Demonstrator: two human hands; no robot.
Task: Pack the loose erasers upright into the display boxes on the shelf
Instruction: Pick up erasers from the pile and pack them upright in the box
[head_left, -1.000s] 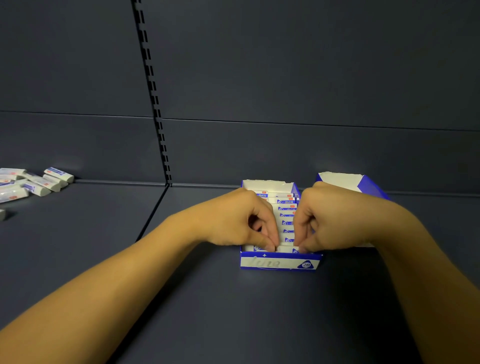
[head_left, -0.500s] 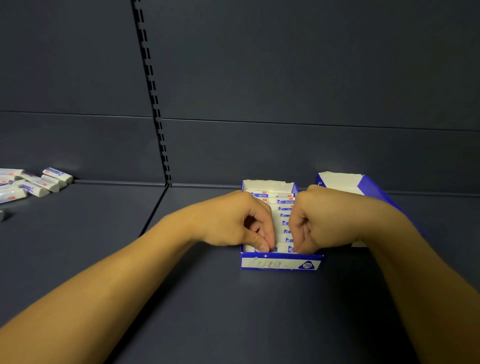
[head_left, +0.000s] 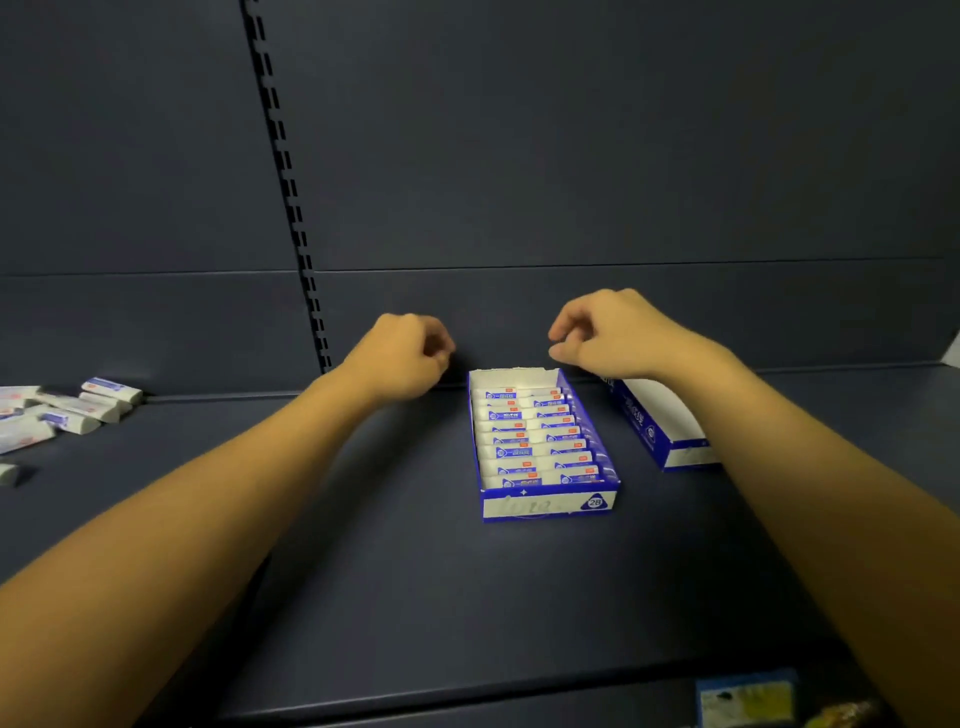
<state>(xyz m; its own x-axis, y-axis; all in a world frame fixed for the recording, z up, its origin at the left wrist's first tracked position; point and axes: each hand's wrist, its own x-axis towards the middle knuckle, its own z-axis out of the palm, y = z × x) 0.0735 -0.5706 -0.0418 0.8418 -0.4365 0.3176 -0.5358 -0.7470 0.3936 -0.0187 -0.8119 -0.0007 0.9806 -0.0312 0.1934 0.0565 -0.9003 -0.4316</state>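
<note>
Both hands hover above the far end of the shelf (head_left: 415, 597), well apart, one to each side of the filled display box (head_left: 545, 506). Left hand (head_left: 402, 356): fingers loosely curled, holding nothing. Right hand (head_left: 605, 332): fingers loosely curled too, thumb near the fingertips, nothing between them.

Filled display box sits mid-shelf, its back flap close to the rear wall. Packed erasers (head_left: 535, 441) stand upright in two rows, front to back; labels too blurred to read. A "28" badge shows on the front panel.

Second display box (head_left: 657, 426) lies just right of the first, a dark strip of shelf between them; its right part is hidden behind the right forearm, so its contents cannot be told.

Loose erasers (head_left: 78, 410) lie in a heap at the far left, well apart from the boxes, the heap cut off by the frame edge. One stray eraser (head_left: 9, 474) sits nearer the front, also cropped.

Bare shelf surface spreads between heap and boxes and from the boxes to the front lip.

Below the lip, lower right, a blue and yellow package (head_left: 748, 699) shows, blurred and only partly in view
</note>
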